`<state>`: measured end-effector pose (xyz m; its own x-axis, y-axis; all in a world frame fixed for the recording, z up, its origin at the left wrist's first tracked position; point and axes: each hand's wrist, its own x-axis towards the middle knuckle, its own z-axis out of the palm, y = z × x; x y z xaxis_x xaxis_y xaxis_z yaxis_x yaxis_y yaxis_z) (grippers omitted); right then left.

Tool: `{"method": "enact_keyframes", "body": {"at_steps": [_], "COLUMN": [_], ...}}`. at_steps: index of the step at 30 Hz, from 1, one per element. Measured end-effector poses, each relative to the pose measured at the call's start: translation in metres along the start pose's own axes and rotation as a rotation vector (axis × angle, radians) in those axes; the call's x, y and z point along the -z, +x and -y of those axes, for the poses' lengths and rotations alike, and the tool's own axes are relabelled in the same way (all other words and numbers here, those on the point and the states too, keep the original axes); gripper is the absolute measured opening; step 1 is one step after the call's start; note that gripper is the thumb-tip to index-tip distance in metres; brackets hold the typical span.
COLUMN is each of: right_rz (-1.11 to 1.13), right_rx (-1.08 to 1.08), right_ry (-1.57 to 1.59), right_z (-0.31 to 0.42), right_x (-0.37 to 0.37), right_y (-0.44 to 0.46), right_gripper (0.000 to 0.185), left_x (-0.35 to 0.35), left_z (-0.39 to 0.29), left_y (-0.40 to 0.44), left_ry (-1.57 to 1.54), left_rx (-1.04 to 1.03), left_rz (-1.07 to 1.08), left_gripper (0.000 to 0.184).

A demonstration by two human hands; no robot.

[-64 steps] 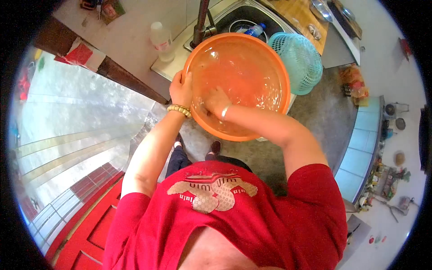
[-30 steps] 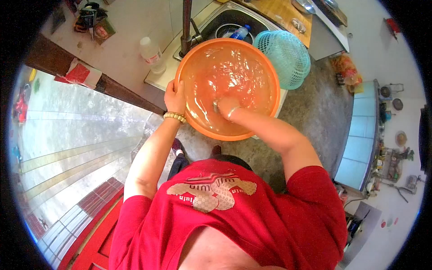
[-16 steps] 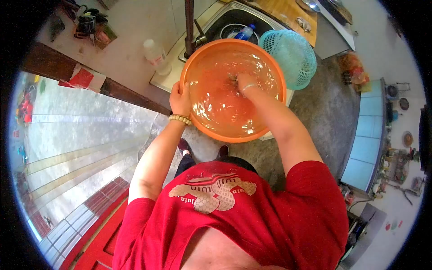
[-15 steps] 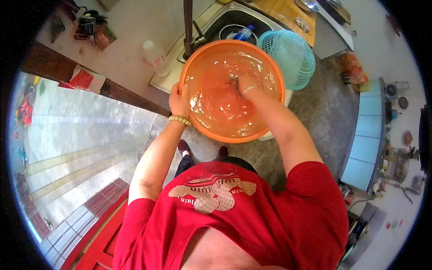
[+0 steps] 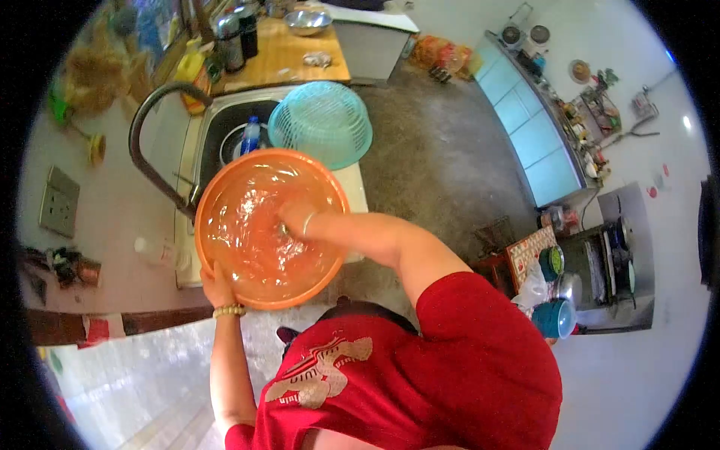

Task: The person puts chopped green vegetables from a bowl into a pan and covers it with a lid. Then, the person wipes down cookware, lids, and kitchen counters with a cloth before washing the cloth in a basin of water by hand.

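Note:
A large orange basin (image 5: pixel 264 303) with rippling water is in front of me, overlapping the sink's near side. My left hand (image 5: pixel 217 286) is closed around its near left rim, with a beaded bracelet on the wrist. My right hand (image 5: pixel 298 217) reaches into the water from the right, a thin bangle at its wrist. Its fingers look curled around something small and dark that glare and ripples keep me from making out. Just beyond the basin, a turquoise plastic colander (image 5: pixel 322 124) rests at the sink's right edge.
The sink (image 5: pixel 217 127) holds a blue bottle (image 5: pixel 250 136). A curved faucet (image 5: pixel 139 142) rises on the left, near a whitish bottle (image 5: pixel 155 250). Behind are a wooden board (image 5: pixel 292 60), a metal bowl (image 5: pixel 308 22) and a yellow bottle (image 5: pixel 193 75). Blue cabinets (image 5: pixel 529 142) line the right.
My view has turned to the right, so the basin and sink appear further left and more of the room shows. My left hand stays on the rim; my right hand remains in the water.

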<state>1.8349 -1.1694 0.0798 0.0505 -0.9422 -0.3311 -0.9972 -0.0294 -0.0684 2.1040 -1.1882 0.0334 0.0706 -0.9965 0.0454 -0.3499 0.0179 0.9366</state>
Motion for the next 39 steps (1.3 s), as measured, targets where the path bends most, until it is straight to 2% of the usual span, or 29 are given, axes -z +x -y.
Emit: {"method": "enact_keyframes", "body": {"at_steps": [3, 5, 6, 7, 8, 9, 10, 12, 13, 14, 15, 16, 17, 19, 20, 21, 23, 25, 26, 27, 28, 29, 30, 31, 32, 35, 37, 38, 39], "right_rz": [-0.059, -0.186, -0.299, -0.303, -0.245, -0.185, -0.19, -0.1, -0.108, -0.201, -0.295, -0.326, -0.357, -0.377, -0.53, -0.492, -0.457, -0.606, -0.603, -0.309, -0.151, 0.008, -0.212, -0.41, -0.55, -0.492, -0.318, -0.317, -0.325], "right_rx": [-0.059, -0.102, -0.129, -0.142, -0.053, 0.036, 0.028, -0.288, -0.297, -0.086, 0.121, 0.059, -0.004, -0.055, -0.027, -0.042, -0.062, -0.004, -0.011, -0.099, -0.113, -0.158, -0.071, 0.008, -0.023, -0.071, -0.268, -0.278, -0.305], "right_ry": [-0.09, -0.033, 0.019, 0.022, 0.187, 0.355, 0.357, 0.726, 0.731, 0.815, 0.889, 0.879, 0.869, 0.944, 0.927, 0.886, 0.85, 0.506, 0.518, 0.899, 1.102, 1.287, 1.057, 0.81, 0.708, 0.832, 0.821, 0.822, 0.661], "right_z": [0.007, 0.003, 0.0, -0.003, -0.005, -0.006, -0.008, -0.01, -0.008, -0.003, 0.0, 0.012, 0.024, 0.035, 0.037, 0.039, 0.036, 0.025, 0.02, 0.008, 0.005, 0.002, 0.015, 0.031, 0.051, 0.053, 0.022, 0.01, -0.001], "right_x": [0.008, 0.008, 0.009, 0.01, 0.009, 0.007, 0.01, 0.02, 0.022, 0.022, 0.021, 0.042, 0.059, 0.058, 0.033, 0.047, 0.049, 0.005, 0.001, 0.006, 0.015, 0.023, 0.043, 0.05, 0.031, 0.035, 0.022, 0.019, 0.018], "right_y": [-0.025, -0.028, -0.029, -0.031, -0.035, -0.039, -0.04, -0.04, -0.037, -0.036, -0.04, -0.055, -0.07, -0.077, -0.06, -0.074, -0.075, -0.04, -0.04, -0.038, -0.045, -0.052, -0.065, -0.076, -0.063, -0.057, -0.028, -0.026, -0.025], "right_gripper": [0.029, 0.029, 0.029, 0.029, 0.027, 0.026, 0.026, 0.026, 0.026, 0.028, 0.03, 0.031, 0.032, 0.026, 0.022, 0.023, 0.024, 0.025, 0.025, 0.026, 0.028, 0.032, 0.031, 0.03, 0.027, 0.027, 0.026, 0.026, 0.026], "left_x": [0.009, 0.012, 0.012, 0.014, 0.012, 0.004, -0.003, -0.021, -0.034, -0.045, -0.055, -0.062, -0.09, -0.095, -0.097, -0.098, -0.101, -0.102, -0.1, -0.099, -0.1, -0.098, -0.098, -0.096, -0.095, -0.097, -0.089, -0.087, -0.087], "left_z": [-0.019, -0.018, -0.031, -0.051, -0.064, -0.068, -0.081, -0.108, -0.123, -0.138, -0.154, -0.163, -0.105, -0.14, -0.155, -0.154, -0.136, -0.138, -0.132, -0.124, -0.122, -0.12, -0.122, -0.125, -0.123, -0.098, -0.123, -0.131, -0.122], "left_y": [-0.006, -0.003, -0.002, -0.007, -0.013, -0.014, -0.019, -0.038, -0.045, -0.047, -0.049, -0.051, -0.024, -0.028, -0.029, -0.025, -0.024, -0.035, -0.039, -0.04, -0.04, -0.042, -0.039, -0.034, -0.029, -0.01, -0.026, -0.035, -0.028], "left_ry": [-0.096, 0.416, 0.412, 0.354, 0.295, 0.046, 0.043, -0.419, -0.609, -0.607, -0.731, -0.843, -0.925, -0.974, -1.03, -1.014, -1.061, -1.121, -1.109, -1.077, -1.047, -0.991, -0.986, -0.939, -0.884, -0.93, -0.896, -0.858, -0.731], "left_rx": [0.098, -0.208, -0.22, -0.303, -0.382, -0.327, -0.334, 0.034, 0.249, 0.247, 0.501, 0.764, 0.717, 0.768, 0.813, 0.833, 0.804, 0.724, 0.733, 0.761, 0.783, 0.618, 0.621, 0.692, 0.76, 0.624, 0.552, 0.484, 0.531], "left_rz": [0.111, -0.157, -0.151, -0.171, -0.19, -0.056, -0.049, 0.355, 0.46, 0.477, 0.567, 0.655, 0.818, 0.768, 0.689, 0.711, 0.721, 0.726, 0.727, 0.731, 0.744, 0.802, 0.834, 0.735, 0.631, 0.657, 0.682, 0.708, 0.6], "left_gripper": [0.04, 0.043, 0.043, 0.043, 0.044, 0.042, 0.042, 0.038, 0.035, 0.035, 0.034, 0.033, 0.037, 0.039, 0.041, 0.044, 0.044, 0.046, 0.046, 0.046, 0.047, 0.05, 0.05, 0.053, 0.055, 0.059, 0.059, 0.059, 0.06]}}
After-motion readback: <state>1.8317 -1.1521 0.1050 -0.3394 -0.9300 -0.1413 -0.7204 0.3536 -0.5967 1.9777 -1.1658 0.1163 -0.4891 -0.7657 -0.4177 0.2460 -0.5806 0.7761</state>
